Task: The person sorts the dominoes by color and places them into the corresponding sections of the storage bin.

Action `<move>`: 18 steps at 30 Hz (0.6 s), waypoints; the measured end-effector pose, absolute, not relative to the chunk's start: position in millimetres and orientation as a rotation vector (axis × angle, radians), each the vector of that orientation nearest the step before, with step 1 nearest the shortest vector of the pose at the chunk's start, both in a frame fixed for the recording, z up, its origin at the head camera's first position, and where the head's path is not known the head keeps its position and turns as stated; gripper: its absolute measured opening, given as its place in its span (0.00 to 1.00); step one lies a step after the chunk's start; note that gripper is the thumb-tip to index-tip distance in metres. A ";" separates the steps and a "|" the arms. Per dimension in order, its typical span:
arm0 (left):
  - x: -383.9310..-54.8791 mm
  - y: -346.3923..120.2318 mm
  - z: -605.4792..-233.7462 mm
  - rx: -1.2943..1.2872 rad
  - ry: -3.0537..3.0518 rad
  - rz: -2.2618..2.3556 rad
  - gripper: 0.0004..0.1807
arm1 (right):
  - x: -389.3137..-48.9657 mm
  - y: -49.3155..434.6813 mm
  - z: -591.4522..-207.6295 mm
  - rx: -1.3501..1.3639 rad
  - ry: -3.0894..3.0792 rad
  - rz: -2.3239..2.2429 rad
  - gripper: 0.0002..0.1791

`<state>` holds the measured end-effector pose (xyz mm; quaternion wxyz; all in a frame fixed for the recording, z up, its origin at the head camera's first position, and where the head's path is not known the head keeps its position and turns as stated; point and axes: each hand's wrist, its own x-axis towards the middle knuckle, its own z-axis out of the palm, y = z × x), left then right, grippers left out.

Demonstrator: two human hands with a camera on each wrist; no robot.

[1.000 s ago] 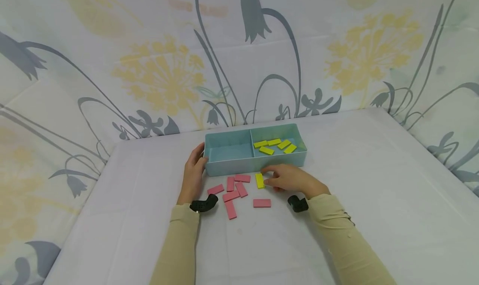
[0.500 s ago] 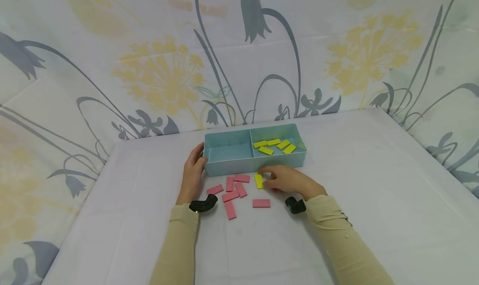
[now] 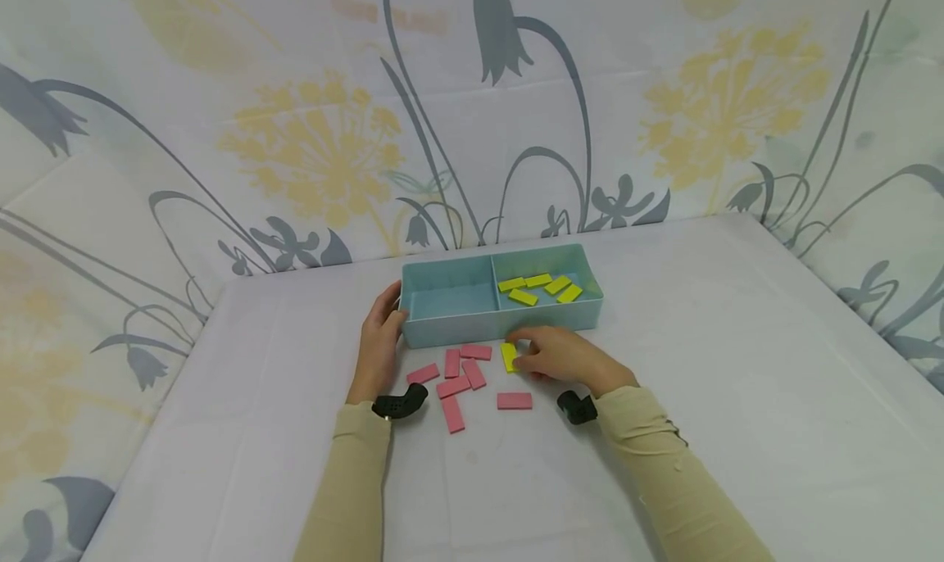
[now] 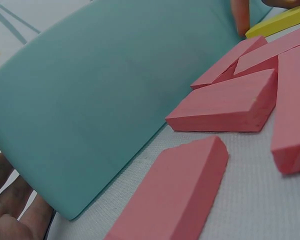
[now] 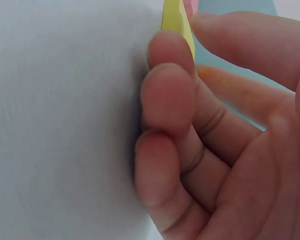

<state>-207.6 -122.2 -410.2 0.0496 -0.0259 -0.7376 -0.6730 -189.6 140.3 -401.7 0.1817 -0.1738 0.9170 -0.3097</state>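
Observation:
A pale blue box (image 3: 450, 330) with two compartments stands on the table. My left hand (image 3: 378, 345) holds its left end, fingers along the outer wall and thumb by the near corner. In the left wrist view some left fingers (image 4: 12, 210) show beyond the box corner. In front of the box, my right hand (image 3: 560, 355) pinches a yellow block (image 3: 506, 354) lying on the cloth. The right wrist view shows that block partly hidden behind fingertips (image 5: 167, 97). Several yellow blocks (image 3: 523, 297) lie in the right compartment; the left one holds nothing.
Several pink blocks (image 3: 453, 387) lie loosely grouped before the box, some touching. One pink block (image 3: 514, 401) lies apart, nearer the person. White cloth (image 3: 487, 488) covers the table, and a flower-patterned curtain (image 3: 457, 120) hangs behind.
My right hand has shifted slightly left and closer around the yellow block, which stays in about the same place. The left hand and the box hold still.

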 end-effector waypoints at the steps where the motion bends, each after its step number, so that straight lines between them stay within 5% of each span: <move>1: -207.6 -122.6 -410.3 -0.073 -2.246 -2.051 0.25 | -189.3 139.5 -401.6 -0.491 2.595 -0.873 0.20; 18: -221.3 -127.2 -430.4 -0.069 -2.212 -2.051 0.24 | -188.1 130.3 -400.0 -0.448 2.692 -0.780 0.23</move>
